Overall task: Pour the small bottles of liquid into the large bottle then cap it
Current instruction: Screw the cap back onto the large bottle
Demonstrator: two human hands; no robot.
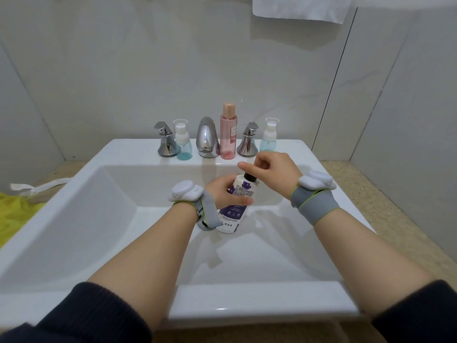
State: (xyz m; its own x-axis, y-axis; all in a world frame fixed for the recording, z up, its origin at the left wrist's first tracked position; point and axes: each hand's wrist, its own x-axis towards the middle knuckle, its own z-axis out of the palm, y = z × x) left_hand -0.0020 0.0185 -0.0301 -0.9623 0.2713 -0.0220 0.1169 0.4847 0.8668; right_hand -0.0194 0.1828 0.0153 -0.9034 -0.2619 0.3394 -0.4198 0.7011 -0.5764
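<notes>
- One large bottle (235, 206), white with a purple label, is held over the sink (99, 219) basin; the left hand (222, 191) wraps its body, the right hand (272, 169) pinches its dark cap (250, 178).
- Basin floor around it lies open.
- Rear ledge: two small blue bottles (183, 142) (269, 136), one pink bottle (228, 132), one spout (207, 137), two handles (166, 139) (248, 139).
</notes>
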